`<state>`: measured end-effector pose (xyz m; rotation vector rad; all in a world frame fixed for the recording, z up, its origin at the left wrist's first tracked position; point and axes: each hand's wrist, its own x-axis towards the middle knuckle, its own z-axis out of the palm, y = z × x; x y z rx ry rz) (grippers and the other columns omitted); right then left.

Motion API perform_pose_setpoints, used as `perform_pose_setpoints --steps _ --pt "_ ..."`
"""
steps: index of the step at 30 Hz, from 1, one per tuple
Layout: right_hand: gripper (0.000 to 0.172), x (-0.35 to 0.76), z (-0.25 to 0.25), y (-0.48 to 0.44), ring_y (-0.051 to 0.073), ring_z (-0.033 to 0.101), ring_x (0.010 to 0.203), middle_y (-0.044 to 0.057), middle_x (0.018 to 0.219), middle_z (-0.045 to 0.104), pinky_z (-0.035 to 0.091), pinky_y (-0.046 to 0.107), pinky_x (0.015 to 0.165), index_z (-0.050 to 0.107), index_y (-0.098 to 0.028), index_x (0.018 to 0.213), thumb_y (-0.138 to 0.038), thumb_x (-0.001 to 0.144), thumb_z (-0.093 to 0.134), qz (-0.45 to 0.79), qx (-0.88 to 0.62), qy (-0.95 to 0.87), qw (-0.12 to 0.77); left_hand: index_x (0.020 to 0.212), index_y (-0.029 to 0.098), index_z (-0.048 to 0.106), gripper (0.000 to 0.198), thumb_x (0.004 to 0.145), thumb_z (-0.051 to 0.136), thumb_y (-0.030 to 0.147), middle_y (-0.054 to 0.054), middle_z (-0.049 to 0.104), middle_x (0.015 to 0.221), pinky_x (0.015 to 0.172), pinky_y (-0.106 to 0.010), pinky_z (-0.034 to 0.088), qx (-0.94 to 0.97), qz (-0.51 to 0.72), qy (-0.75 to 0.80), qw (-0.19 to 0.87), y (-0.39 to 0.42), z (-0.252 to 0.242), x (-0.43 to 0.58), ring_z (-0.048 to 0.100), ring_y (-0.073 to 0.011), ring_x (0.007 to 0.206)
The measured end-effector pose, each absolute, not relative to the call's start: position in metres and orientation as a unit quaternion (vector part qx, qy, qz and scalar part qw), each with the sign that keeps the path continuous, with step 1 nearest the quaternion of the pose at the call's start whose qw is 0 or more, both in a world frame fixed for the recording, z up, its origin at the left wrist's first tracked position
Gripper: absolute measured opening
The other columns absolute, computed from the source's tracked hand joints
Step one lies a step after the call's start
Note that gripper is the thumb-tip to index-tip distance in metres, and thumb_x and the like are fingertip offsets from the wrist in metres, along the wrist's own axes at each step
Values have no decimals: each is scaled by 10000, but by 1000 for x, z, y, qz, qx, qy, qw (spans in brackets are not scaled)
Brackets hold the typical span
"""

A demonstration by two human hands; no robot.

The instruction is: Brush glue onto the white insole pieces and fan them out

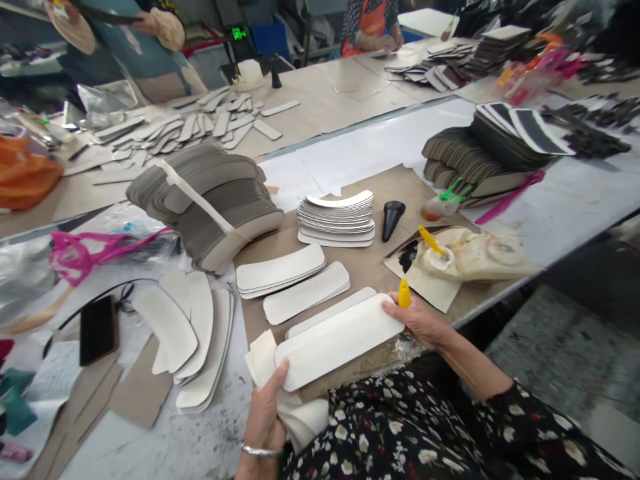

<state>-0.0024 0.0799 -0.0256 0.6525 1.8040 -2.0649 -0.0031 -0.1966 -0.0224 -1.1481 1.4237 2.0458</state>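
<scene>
A long white panel with rounded corners (340, 340) is stretched between my two hands. My left hand (267, 413) pinches its near left corner, thumb on top, and a cream cloth (303, 417) is bunched in the same hand. At the other end, my right hand (420, 320) grips the panel's corner. A yellow handle (404, 293) sticks up from my right hand; its lower part is hidden. Just behind lie another white panel (330, 313) and two small piles of curved white pieces (280, 270). A neat stack of white curved pieces (336, 219) stands farther back.
At right, a glue-stained container (465, 250) has a yellow-handled tool (431, 240) in its opening. A black cone (393, 219) stands nearby. Tied grey pieces (210, 200), a phone (99, 330) and loose white pieces (200, 333) lie left. Two people (370, 30) are across the table.
</scene>
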Motion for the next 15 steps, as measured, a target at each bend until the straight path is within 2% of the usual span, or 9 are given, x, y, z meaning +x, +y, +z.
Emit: perform_pose_setpoints --steps 4,7,11,15 --pt "388 0 -33 85 79 363 494 -42 562 428 305 204 450 470 -177 683 -562 720 502 -702 231 659 136 1074 169 556 415 672 660 170 -71 644 1000 676 -259 530 -416 685 573 171 -193 -29 -5 633 -144 687" --pt "430 2 -34 89 67 297 432 -63 489 347 246 203 402 414 -188 613 -602 720 461 -697 249 656 145 1039 156 566 423 643 693 233 -84 597 1091 652 -234 524 -418 654 610 161 -189 -34 -6 620 -136 706" --pt "363 3 -32 92 75 343 437 -61 497 392 286 212 419 463 -187 624 -525 643 592 -665 238 695 137 1071 175 555 473 632 700 278 -81 593 1077 622 -229 521 -397 645 634 161 -184 -33 -7 615 -158 762" --pt "293 3 -32 94 109 440 523 -24 563 494 356 238 503 547 -159 629 -445 652 603 -630 211 736 130 1032 188 563 447 618 710 266 -59 618 998 578 -232 516 -404 666 597 189 -183 -26 -8 611 -143 669"
